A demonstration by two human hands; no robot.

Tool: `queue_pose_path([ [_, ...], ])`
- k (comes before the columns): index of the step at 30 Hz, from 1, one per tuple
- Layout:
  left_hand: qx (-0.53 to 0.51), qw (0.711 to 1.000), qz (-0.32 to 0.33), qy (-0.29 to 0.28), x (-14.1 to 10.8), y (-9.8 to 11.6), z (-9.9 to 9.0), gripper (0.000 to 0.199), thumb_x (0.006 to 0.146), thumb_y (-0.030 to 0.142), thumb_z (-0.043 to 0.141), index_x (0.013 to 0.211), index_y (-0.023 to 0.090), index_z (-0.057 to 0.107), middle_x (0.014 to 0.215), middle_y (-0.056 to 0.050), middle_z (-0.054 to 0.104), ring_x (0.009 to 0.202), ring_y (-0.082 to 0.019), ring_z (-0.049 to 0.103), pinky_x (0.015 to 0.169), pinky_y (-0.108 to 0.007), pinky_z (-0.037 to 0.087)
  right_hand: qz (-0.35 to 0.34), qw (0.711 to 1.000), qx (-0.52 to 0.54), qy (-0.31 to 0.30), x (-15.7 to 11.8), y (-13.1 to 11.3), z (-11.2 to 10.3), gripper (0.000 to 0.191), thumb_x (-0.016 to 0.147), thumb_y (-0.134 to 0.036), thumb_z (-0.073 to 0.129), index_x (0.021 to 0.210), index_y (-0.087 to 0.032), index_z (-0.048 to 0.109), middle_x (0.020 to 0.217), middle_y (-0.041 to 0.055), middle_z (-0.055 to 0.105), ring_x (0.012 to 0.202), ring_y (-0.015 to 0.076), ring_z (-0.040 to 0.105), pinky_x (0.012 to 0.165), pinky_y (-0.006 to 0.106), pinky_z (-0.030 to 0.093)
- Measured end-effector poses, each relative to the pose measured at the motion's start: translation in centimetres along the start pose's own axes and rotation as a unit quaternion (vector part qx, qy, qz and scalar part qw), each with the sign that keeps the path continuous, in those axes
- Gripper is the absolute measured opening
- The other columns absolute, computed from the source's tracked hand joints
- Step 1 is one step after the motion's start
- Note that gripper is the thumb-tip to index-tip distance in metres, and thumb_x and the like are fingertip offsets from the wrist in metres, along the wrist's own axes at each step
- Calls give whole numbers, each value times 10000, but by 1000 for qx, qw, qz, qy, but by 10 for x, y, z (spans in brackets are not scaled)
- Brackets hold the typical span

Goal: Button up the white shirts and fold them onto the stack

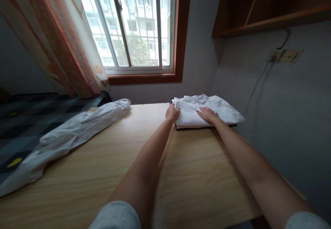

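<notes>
A folded white shirt (191, 113), its collar at the back, lies on a black tray or basket (195, 128) at the far right of the table. My left hand (172, 113) is closed at the shirt's left edge, with the thumb on top. Some of its fingers are hidden, and I cannot tell if it also touches the black rim. My right hand (207, 114) lies on top of the shirt with its fingers stretched out, palm down.
Another white garment (85, 127) is stretched along the left side of the wooden table (124, 174), beside a checked bed (23, 129). A window (139, 32) is behind. On the right wall are a shelf (271, 15) and a socket with a hanging cable (258, 79).
</notes>
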State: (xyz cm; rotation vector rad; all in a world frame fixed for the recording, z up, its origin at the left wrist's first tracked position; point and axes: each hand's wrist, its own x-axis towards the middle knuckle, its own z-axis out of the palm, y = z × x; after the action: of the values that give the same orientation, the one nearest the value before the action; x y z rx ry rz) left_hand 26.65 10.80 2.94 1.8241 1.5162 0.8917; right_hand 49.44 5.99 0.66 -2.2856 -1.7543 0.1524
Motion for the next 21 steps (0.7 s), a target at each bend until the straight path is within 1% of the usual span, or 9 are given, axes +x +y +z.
queue_pose_path([
  [3, 58, 998, -22, -19, -11, -8, -4, 539, 869, 372, 656, 1306, 91, 513, 1276, -266, 615, 1204, -356, 591, 943, -396, 439, 6, 1000, -20, -23, 0, -3, 11, 671, 947, -661, 301, 1505, -299, 400, 1615, 96, 291, 1451, 363, 267, 1112, 723, 131],
  [5, 113, 994, -11, -3, -20, -13, -5, 595, 888, 381, 622, 1376, 81, 460, 1295, -269, 589, 1194, -360, 588, 928, -404, 451, 12, 999, -28, -22, -1, -2, 15, 682, 947, -662, 293, 1523, -304, 365, 1624, 92, 269, 1462, 360, 246, 1117, 717, 124],
  [8, 189, 976, 81, 75, -28, -11, -5, 611, 911, 244, 552, 1486, 138, 372, 1392, -224, 519, 1271, -326, 511, 986, -394, 424, 15, 999, -35, -29, -2, -2, 17, 689, 949, -667, 265, 1536, -314, 336, 1636, 82, 239, 1475, 353, 222, 1127, 700, 124],
  [9, 208, 966, 122, 93, -29, -8, -5, 592, 911, 201, 527, 1486, 160, 390, 1407, -198, 513, 1297, -312, 479, 1018, -393, 403, 15, 999, -37, -32, -3, -3, 16, 690, 949, -669, 257, 1538, -318, 329, 1639, 78, 230, 1478, 351, 215, 1129, 695, 123],
  [11, 229, 949, 198, 94, -28, 0, -3, 491, 922, 180, 476, 1411, 194, 511, 1411, -140, 533, 1323, -282, 442, 1078, -391, 358, 17, 998, -43, -38, -4, -4, 14, 688, 950, -670, 243, 1544, -331, 313, 1646, 69, 210, 1482, 347, 208, 1131, 690, 122],
  [14, 252, 934, 251, 33, -26, 9, 5, 411, 957, 293, 431, 1325, 233, 603, 1494, -63, 488, 1400, -249, 362, 1167, -396, 265, 29, 997, -56, -46, -5, -6, 13, 675, 954, -663, 238, 1547, -348, 298, 1651, 55, 197, 1487, 336, 201, 1137, 679, 123],
  [18, 301, 929, 180, -118, -26, 3, 21, 577, 967, 508, 340, 1479, 262, 440, 1631, -64, 267, 1509, -298, 167, 1205, -511, 151, 34, 996, -67, -42, -6, -9, 15, 666, 957, -660, 223, 1547, -358, 294, 1649, 42, 206, 1488, 320, 205, 1141, 672, 124],
  [19, 305, 928, 161, -141, -27, 0, 24, 606, 966, 540, 307, 1498, 268, 409, 1643, -71, 229, 1516, -305, 142, 1203, -525, 141, 34, 996, -67, -40, -6, -9, 16, 668, 957, -661, 219, 1548, -357, 292, 1649, 41, 207, 1488, 318, 206, 1142, 672, 122],
  [21, 305, 931, 139, -148, -28, -6, 28, 650, 958, 592, 261, 1514, 276, 378, 1656, -77, 176, 1524, -298, 110, 1208, -515, 121, 33, 997, -66, -38, -6, -10, 16, 676, 956, -664, 218, 1549, -348, 292, 1648, 48, 207, 1488, 318, 206, 1142, 671, 123],
])
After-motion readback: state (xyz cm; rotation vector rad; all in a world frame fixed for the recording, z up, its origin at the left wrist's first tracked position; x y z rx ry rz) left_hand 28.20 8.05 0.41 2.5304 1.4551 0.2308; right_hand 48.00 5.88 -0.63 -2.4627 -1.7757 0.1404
